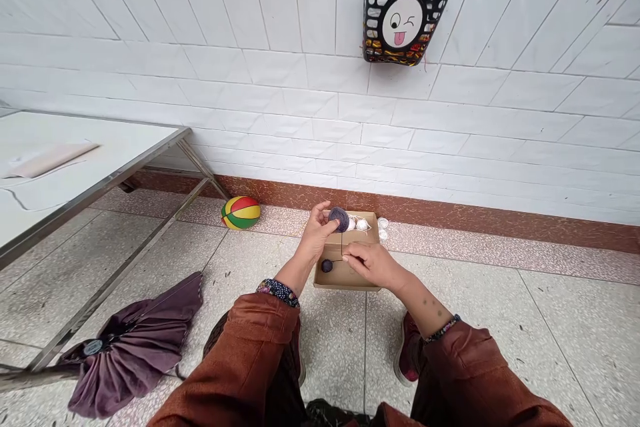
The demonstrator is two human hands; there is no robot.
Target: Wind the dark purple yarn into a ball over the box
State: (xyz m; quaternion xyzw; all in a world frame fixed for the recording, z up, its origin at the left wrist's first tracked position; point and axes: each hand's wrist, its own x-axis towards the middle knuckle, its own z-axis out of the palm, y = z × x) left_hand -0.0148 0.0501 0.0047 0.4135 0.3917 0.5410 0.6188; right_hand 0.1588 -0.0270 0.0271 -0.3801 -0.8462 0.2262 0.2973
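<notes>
In my left hand (317,230) is a dark grey-purple ball of yarn (339,219), held up between thumb and fingers. A strand runs down from it to my right hand (367,260), whose fingers are pinched together on the yarn. Below both hands an open cardboard box (347,285) rests on the floor. A smaller dark ball of yarn (327,266) lies in its near part, with a strand leading toward my right hand. White balls (361,224) with loose thread sit in the far part, partly hidden by the held ball.
Small white round pieces (383,228) lie right of the box. A striped ball (241,213) sits by the wall. At left stand a metal-framed table (145,137) and a folded purple umbrella (143,347) on the floor. A black basket (373,20) hangs on the tiled wall.
</notes>
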